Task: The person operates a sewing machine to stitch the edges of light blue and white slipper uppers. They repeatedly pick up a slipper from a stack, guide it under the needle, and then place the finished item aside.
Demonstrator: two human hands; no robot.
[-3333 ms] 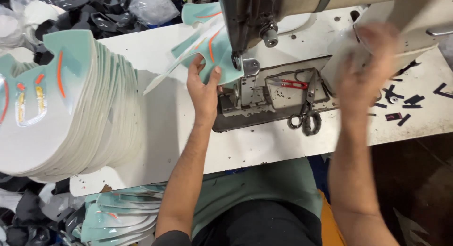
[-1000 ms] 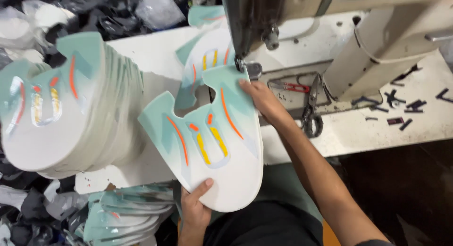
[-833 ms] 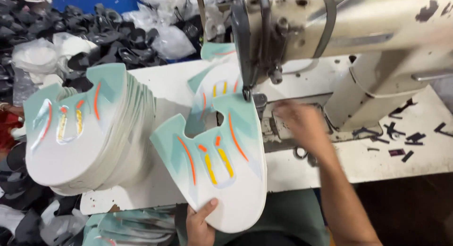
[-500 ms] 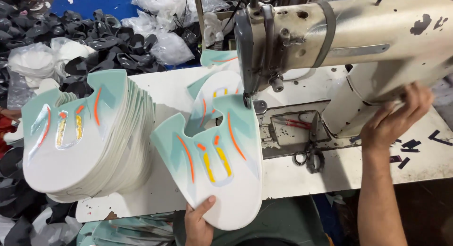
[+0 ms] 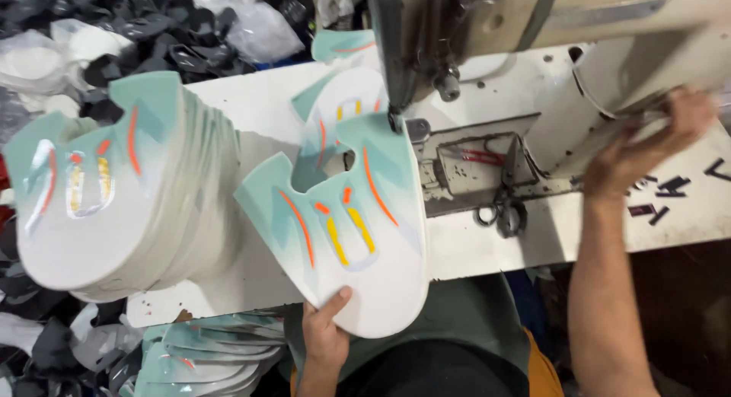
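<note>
My left hand grips the near rounded end of a white and mint shoe upper piece with orange and yellow stripes. The far end of the piece lies under the needle foot of a cream sewing machine. My right hand reaches to the machine's right end and closes on the handwheel. A second matching piece lies on the table behind the held one.
A tall stack of matching pieces stands at the left on the white table. More pieces lie below the table edge. Scissors and red snips lie by the needle plate. Dark scraps are at the right.
My right hand left the piece at the needle and went right to the machine's handwheel. My left hand keeps hold of the piece's near end. The camera view shifted.
</note>
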